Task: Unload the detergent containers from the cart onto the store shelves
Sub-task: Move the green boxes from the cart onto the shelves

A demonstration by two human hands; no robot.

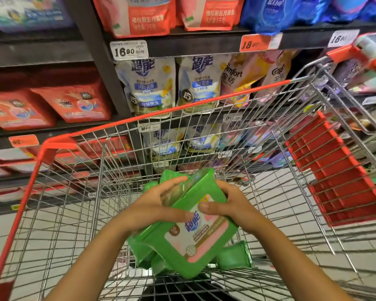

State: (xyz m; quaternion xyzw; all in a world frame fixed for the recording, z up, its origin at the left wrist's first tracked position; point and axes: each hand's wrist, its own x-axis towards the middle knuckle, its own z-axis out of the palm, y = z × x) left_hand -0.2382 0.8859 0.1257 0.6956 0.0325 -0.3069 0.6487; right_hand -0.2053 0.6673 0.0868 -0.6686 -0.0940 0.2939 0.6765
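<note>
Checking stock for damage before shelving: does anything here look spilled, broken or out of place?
Nothing spilled or visibly broken. Green containers in the cart lie jumbled at angles; the left hand and right hand grip one tilted container above them.

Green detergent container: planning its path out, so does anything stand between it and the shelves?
Yes. The left hand and right hand grip the green container inside the cart; its wire front wall, topped by a red rim, stands between it and the shelves. Above the rim looks open.
</note>
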